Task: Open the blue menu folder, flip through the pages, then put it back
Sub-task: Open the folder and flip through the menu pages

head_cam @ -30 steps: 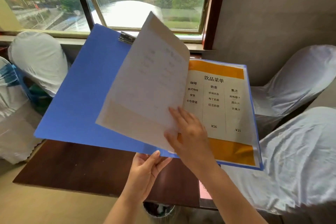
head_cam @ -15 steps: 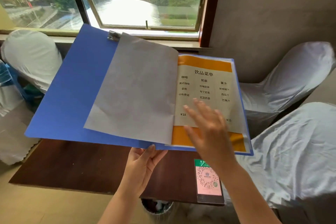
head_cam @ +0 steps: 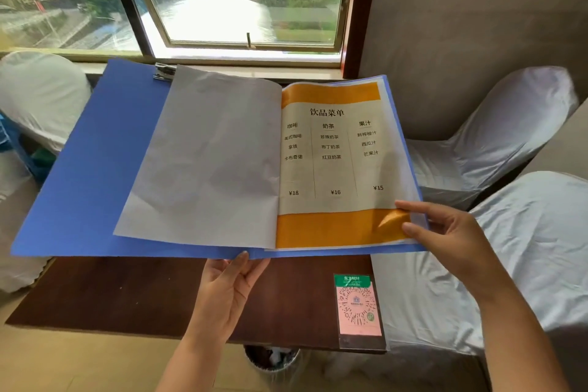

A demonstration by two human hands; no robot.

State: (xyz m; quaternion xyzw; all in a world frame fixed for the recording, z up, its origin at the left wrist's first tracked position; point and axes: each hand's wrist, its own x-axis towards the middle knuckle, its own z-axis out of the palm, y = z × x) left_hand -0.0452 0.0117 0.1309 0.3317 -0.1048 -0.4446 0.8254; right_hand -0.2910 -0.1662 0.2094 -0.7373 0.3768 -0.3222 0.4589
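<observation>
Dark table (head_cam: 127, 293) below. Blue menu folder (head_cam: 95, 169) is held open above it, with a grey sheet (head_cam: 206, 153) lying left and the drinks page (head_cam: 331, 165) right. I read the left hand (head_cam: 226, 293) gripping the folder's near edge by the spine. The right hand (head_cam: 451, 239) pinches the drinks page's lower corner, curling it.

My left hand (head_cam: 229, 293) grips the near edge of the open blue folder (head_cam: 89, 169) above a dark table (head_cam: 127, 293); my right hand (head_cam: 445, 239) pinches the menu page (head_cam: 331, 162) by its curled lower corner; a blank page (head_cam: 206, 162) lies beside it.
</observation>
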